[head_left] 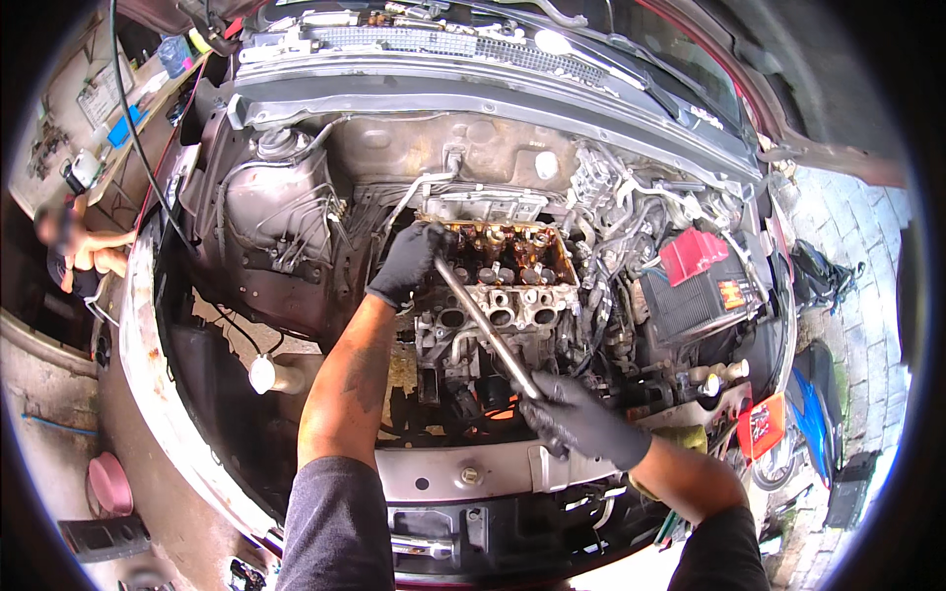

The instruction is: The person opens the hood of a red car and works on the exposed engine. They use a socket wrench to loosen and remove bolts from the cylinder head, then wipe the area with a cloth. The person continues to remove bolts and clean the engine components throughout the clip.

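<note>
A long steel wrench slants across the open engine, its far end over the cylinder head. My left hand, in a black glove, is closed around that far end at the cylinder head's left side and hides the tool's tip. The near end of the bar is gripped by my right hand, also gloved in black, above the front of the engine bay. Oily brown valve parts show inside the uncovered head, and round ports open along its front face.
At the right sits a black battery under a red cover, beside bundled hoses and wires. The front crossmember runs below my arms. A red tray of small parts is at the right fender. Another person sits far left.
</note>
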Demonstrator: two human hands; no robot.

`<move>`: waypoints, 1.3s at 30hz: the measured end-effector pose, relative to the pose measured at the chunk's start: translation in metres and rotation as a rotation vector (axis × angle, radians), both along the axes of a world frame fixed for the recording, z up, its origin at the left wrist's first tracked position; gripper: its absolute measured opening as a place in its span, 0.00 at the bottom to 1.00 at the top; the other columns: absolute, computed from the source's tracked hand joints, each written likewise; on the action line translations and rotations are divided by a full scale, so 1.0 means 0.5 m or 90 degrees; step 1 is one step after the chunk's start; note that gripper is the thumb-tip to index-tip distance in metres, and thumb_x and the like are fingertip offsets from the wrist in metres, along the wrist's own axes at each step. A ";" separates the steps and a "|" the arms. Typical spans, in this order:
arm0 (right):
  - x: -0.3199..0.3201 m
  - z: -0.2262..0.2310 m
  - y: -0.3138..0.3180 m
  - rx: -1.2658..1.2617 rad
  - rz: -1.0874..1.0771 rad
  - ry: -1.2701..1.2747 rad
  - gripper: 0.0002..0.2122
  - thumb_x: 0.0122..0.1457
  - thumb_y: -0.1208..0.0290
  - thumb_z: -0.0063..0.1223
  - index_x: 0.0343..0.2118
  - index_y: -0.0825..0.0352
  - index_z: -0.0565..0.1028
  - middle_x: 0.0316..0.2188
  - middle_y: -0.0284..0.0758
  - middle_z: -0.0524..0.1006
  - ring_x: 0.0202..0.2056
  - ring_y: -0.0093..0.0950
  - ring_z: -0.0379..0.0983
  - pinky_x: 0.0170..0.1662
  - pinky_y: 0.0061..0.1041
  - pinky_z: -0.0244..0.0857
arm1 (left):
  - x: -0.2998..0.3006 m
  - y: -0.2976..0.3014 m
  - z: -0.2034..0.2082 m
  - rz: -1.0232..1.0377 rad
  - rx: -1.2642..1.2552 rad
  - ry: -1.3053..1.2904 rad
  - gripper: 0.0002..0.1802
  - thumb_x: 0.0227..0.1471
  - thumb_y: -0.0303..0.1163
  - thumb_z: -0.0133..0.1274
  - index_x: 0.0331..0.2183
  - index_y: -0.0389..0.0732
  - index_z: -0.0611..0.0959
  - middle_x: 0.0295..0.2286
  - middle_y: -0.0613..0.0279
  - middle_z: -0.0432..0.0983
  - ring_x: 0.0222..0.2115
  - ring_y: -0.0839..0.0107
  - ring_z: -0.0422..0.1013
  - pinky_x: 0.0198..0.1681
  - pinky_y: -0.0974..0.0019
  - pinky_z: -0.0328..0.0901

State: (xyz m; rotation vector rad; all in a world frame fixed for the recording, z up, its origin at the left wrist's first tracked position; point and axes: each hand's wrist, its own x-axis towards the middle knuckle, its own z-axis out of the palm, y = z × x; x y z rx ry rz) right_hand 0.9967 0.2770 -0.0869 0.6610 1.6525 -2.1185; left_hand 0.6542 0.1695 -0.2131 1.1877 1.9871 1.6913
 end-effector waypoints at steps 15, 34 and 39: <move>-0.039 -0.047 -0.030 1.100 0.052 0.070 0.19 0.62 0.53 0.54 0.26 0.66 0.80 0.18 0.47 0.77 0.22 0.49 0.77 0.28 0.49 0.70 | -0.085 0.025 -0.068 0.074 -0.096 0.056 0.31 0.69 0.53 0.38 0.34 0.35 0.83 0.28 0.42 0.78 0.31 0.47 0.73 0.36 0.53 0.66; -0.076 -0.093 -0.005 1.345 0.017 -0.071 0.08 0.53 0.60 0.54 0.28 0.57 0.81 0.21 0.42 0.79 0.25 0.47 0.78 0.31 0.49 0.71 | -0.110 0.071 -0.098 0.149 0.043 0.148 0.19 0.60 0.37 0.47 0.29 0.31 0.83 0.29 0.35 0.79 0.34 0.36 0.74 0.40 0.46 0.69; -0.047 -0.113 0.041 1.393 0.033 -0.056 0.09 0.53 0.60 0.54 0.25 0.59 0.81 0.21 0.42 0.79 0.24 0.46 0.78 0.30 0.47 0.71 | -0.071 0.076 -0.091 0.125 -0.040 0.355 0.19 0.62 0.37 0.46 0.28 0.32 0.83 0.27 0.41 0.79 0.32 0.43 0.76 0.39 0.49 0.71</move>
